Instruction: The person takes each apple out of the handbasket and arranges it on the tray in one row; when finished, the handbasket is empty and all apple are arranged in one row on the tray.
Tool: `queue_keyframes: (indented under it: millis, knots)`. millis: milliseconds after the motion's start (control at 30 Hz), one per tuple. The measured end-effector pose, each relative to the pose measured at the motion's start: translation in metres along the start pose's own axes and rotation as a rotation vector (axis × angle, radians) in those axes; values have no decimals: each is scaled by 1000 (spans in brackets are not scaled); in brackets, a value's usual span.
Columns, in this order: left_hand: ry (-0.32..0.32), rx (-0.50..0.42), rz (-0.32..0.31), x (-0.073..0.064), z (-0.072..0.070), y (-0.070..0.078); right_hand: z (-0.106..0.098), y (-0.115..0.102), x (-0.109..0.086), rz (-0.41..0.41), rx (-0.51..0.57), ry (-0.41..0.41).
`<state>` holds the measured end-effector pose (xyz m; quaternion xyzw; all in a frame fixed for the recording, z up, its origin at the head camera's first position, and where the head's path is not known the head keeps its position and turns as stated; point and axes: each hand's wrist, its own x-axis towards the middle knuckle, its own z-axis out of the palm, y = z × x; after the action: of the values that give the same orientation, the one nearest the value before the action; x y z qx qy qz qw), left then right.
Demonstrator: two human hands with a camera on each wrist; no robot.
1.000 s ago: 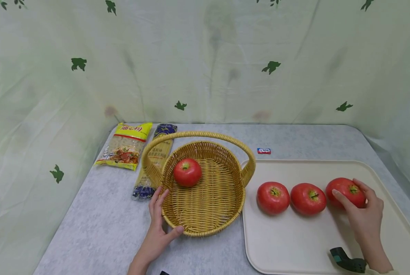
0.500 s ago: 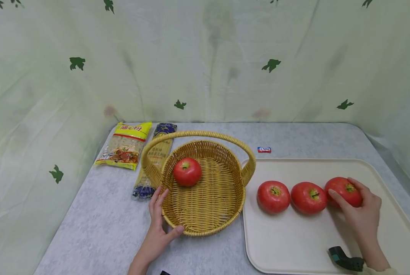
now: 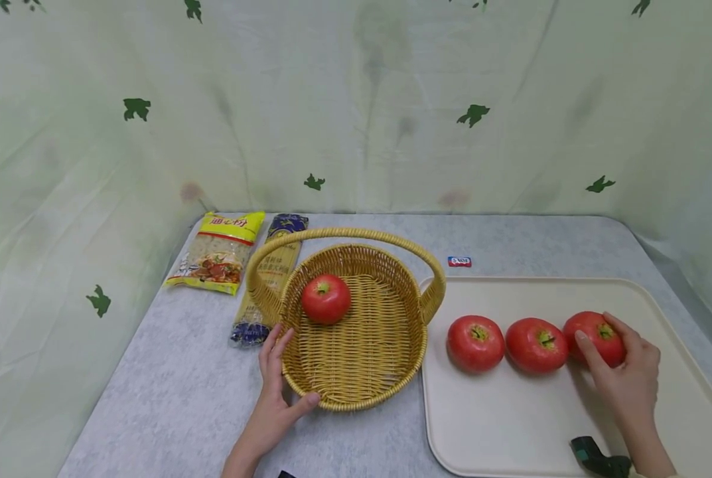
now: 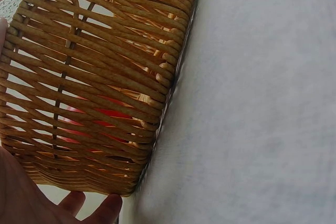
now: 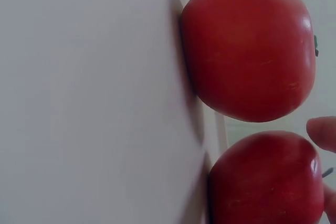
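My left hand [image 3: 275, 398] rests against the near left side of a round wicker basket [image 3: 356, 401] with a tall handle, thumb at the front rim and fingers spread along the outside. One red apple [image 3: 326, 299] lies inside it, showing red through the weave in the left wrist view. On the right, my right hand [image 3: 627, 372] holds the rightmost apple [image 3: 594, 337] between thumb and fingers, over a cream tray [image 3: 511, 425]. To its left sit a middle apple [image 3: 536, 346] and a left apple [image 3: 475, 344]. In the right wrist view, the held apple [image 5: 268, 182] is lowest.
Behind the basket's left side lie a yellow food bag [image 3: 215, 252] and a long spaghetti packet [image 3: 278, 255]. A small red-and-blue wrapper [image 3: 459, 261] is behind the tray. Leaf-patterned curtain [image 3: 356, 119] surrounds the table at the back and sides.
My right hand and the rightmost apple have shifted slightly left, closer to the middle apple. The left hand and basket have stayed put.
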<state>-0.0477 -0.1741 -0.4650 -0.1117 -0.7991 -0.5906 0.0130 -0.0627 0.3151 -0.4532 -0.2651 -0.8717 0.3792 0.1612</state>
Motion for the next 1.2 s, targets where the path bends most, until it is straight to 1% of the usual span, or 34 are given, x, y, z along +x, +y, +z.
queue_keyframes:
  millis: [200, 333, 400, 467, 567, 667, 800, 900, 967, 1100, 1200]
  knots:
    - [6, 4, 0, -1, 0, 0, 0, -3, 0, 19, 19, -5]
    - [1, -3, 5, 0, 1, -1, 1, -4, -2, 16, 29, -1]
    - [1, -4, 5, 0, 1, -1, 1, -7, -4, -4, 36, 17]
    - [2, -1, 7, 0, 1, -1, 2, -11, -6, -46, 44, 50]
    - [5, 5, 9, -1, 0, -1, 4, -19, -11, -138, 72, 128]
    - [-3, 7, 16, 0, 0, -1, 6, -29, -17, -267, 100, 207]
    - [-18, 4, 25, 0, -1, 0, 7, -47, -27, -453, 164, 255]
    - [-17, 3, 32, -1, 0, 0, 10, -67, -37, -584, 250, 247]
    - [-12, 8, 37, -1, 0, 0, 11, -85, -47, -660, 325, 236]
    - [-2, 9, 35, 0, 0, -1, 16, -124, -71, -803, 466, 182]
    - [2, 6, 27, 0, 0, -1, 24, -144, -83, -894, 545, 121]
